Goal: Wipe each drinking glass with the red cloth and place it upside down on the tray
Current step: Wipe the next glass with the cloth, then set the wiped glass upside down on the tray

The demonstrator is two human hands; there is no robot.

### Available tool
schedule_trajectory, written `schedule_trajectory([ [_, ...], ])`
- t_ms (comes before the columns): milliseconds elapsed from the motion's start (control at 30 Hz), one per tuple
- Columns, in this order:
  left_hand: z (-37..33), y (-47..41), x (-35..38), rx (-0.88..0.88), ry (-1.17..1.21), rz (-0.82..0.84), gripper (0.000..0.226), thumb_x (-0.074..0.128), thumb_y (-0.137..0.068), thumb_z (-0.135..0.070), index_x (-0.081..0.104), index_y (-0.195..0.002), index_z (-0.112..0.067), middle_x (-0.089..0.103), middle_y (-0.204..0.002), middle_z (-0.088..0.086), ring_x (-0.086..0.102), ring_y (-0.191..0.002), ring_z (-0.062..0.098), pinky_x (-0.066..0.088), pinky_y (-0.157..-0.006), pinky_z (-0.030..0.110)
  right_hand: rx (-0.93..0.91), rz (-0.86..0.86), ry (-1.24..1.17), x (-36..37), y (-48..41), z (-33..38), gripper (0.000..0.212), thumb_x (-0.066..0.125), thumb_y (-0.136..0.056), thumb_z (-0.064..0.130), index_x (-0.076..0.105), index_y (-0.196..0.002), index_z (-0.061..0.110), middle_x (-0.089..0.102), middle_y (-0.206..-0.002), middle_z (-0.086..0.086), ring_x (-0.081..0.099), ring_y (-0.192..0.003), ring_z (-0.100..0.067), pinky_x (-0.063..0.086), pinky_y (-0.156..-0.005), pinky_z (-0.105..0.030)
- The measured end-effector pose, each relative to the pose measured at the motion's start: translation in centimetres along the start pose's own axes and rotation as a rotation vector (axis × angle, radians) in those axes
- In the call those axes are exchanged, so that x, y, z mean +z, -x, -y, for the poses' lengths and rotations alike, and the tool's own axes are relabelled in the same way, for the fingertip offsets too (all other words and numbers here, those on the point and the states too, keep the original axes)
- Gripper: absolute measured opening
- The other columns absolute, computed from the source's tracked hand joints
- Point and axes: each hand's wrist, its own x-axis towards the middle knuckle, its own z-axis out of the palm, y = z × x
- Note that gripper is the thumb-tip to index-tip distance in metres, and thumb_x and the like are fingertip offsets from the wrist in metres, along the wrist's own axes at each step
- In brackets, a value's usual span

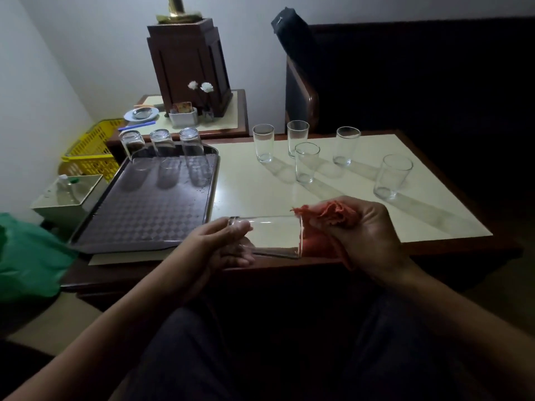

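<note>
My left hand [228, 244] grips the base of a clear drinking glass [275, 234] held on its side over the table's near edge. Its mouth points right, toward my right hand [367, 235], which is closed on the red cloth [333, 217] bunched at the rim. Three glasses [162, 144] stand upside down along the far edge of the dark checkered tray [144, 218] on the left. Several upright glasses [307, 162] stand on the cream tabletop [254, 186] beyond my hands.
A yellow basket [92, 149] and a pale box with a bottle [68, 195] sit left of the tray. Green cloth [29, 256] lies at the far left. A side table behind carries a wooden stand [188, 65], a dish and flowers. A dark chair [301, 91] stands at the far side.
</note>
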Motion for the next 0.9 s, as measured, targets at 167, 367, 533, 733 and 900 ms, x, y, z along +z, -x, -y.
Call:
schedule_trajectory([
  [167, -2.6, -2.4, -6.0, 0.17, -0.315, -0.288, 0.044, 0.08, -0.081, -0.029, 0.067, -0.119, -0.011, 0.072, -0.109, 0.015, 0.073, -0.087, 0.023, 0.061, -0.075, 0.028, 0.2, -0.053, -0.022, 0.2, -3.6, -0.8, 0.023, 0.077, -0.092, 0.001, 0.079, -0.112, 0.012, 0.081, -0.104, -0.018, 0.08, -0.093, -0.042, 0.062, -0.086, -0.066],
  [367, -4.5, -8.5, -12.4, 0.323, -0.844, -0.572, 0.05, 0.083, -0.086, -0.024, 0.057, -0.128, -0.014, 0.064, -0.112, 0.003, 0.062, -0.092, 0.007, 0.047, -0.07, 0.02, 0.393, -0.062, -0.081, 2.5, -7.7, -2.7, 0.024, 0.066, -0.1, 0.008, 0.064, -0.124, 0.009, 0.073, -0.124, -0.023, 0.077, -0.105, -0.037, 0.065, -0.087, -0.053],
  [533, -5.4, -15.0, -15.5, 0.34, -1.101, -0.586, 0.046, 0.08, -0.079, -0.014, 0.055, -0.118, -0.013, 0.065, -0.114, 0.011, 0.064, -0.097, 0.023, 0.056, -0.079, 0.034, 0.544, 0.019, -0.413, 3.6, -10.4, -3.5, 0.037, 0.044, -0.104, 0.013, 0.058, -0.133, -0.004, 0.07, -0.131, -0.029, 0.071, -0.119, -0.045, 0.064, -0.084, -0.049],
  [733, -6.7, -20.7, -16.7, 0.321, -1.124, -0.595, 0.059, 0.08, -0.081, -0.016, 0.058, -0.135, -0.01, 0.065, -0.13, 0.012, 0.063, -0.112, 0.024, 0.048, -0.087, 0.03, 0.452, 0.04, -0.309, 3.1, -12.8, -5.7, 0.035, 0.045, -0.107, -0.002, 0.066, -0.134, 0.002, 0.076, -0.125, -0.02, 0.075, -0.115, -0.035, 0.059, -0.1, -0.044],
  [900, -7.1, -22.7, -17.7, 0.287, -1.119, -0.628, 0.067, 0.08, -0.079, -0.02, 0.058, -0.142, -0.015, 0.067, -0.135, 0.011, 0.064, -0.114, 0.024, 0.044, -0.089, 0.026, 0.391, -0.007, -0.226, 2.4, -13.7, -7.4, 0.029, 0.054, -0.104, -0.003, 0.07, -0.126, 0.007, 0.08, -0.116, -0.014, 0.08, -0.1, -0.023, 0.066, -0.081, -0.027],
])
